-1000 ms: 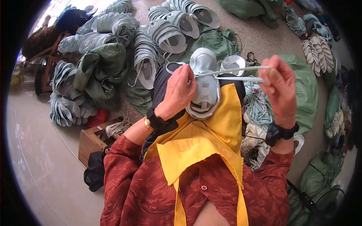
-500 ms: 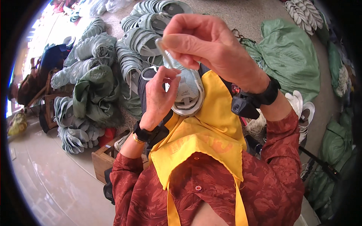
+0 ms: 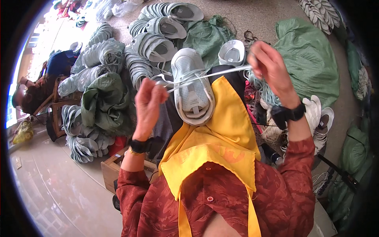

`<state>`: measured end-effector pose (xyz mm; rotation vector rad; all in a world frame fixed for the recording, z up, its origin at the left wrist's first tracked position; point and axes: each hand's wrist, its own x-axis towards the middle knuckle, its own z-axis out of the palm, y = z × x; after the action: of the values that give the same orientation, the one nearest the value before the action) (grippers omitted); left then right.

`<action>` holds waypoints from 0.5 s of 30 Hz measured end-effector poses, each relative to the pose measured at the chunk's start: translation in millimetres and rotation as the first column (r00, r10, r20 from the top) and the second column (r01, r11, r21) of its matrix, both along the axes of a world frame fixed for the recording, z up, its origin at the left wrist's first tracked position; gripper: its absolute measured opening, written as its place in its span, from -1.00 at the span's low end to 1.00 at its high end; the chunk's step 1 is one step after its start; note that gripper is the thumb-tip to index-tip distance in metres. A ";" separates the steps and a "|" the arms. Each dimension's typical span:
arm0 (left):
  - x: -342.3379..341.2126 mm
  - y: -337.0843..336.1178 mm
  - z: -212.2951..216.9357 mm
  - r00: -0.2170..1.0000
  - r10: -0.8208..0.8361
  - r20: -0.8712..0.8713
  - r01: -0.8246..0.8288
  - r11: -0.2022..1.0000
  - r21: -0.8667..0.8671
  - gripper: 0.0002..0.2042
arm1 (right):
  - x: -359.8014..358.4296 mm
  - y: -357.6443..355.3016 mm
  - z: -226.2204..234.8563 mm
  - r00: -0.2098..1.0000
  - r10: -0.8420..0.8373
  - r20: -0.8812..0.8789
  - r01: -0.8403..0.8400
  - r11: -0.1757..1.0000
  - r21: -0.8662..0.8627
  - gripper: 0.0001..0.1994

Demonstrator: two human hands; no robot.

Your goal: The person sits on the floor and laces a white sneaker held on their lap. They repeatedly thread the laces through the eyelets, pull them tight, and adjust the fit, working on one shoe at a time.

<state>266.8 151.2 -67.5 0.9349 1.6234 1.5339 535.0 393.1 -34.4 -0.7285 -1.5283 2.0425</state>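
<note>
A pale grey-blue sneaker upper [image 3: 190,65] rests on my lap, its heel end toward me at the edge of the yellow apron [image 3: 233,102]. A thin white shoelace [image 3: 223,72] runs across it, stretched between my hands. My left hand [image 3: 149,104], left of the sneaker, is closed with one part of the lace in its fingers. To the right and higher, my right hand [image 3: 272,69] pinches the lace's other stretch, slightly blurred. How the lace passes through the eyelets is too fine to make out.
Stacked pale shoe uppers [image 3: 154,45] lie ahead and to the left, by a dark green sack [image 3: 104,102]. Another upper [image 3: 231,53] sits beyond my right knee. A large green sack [image 3: 306,59] is at right, white shoes [image 3: 321,122] near my right forearm, a wooden box [image 3: 112,172] at left.
My hands have moved apart, left hand leftward and right hand rightward and down, drawing the lace taut across the sneaker. The sneaker, partly covered before, now shows fully.
</note>
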 end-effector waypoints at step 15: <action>-128.1 -152.9 2.2 0.891 0.203 -0.406 -0.423 0.698 -0.578 -0.84 | 153.1 37.6 -91.3 0.756 -0.408 0.512 0.368 0.912 0.184 -0.80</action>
<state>138.7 -1.7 -65.2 0.5199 2.4408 0.8826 688.1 430.6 -125.7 -1.5565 -1.5461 1.5221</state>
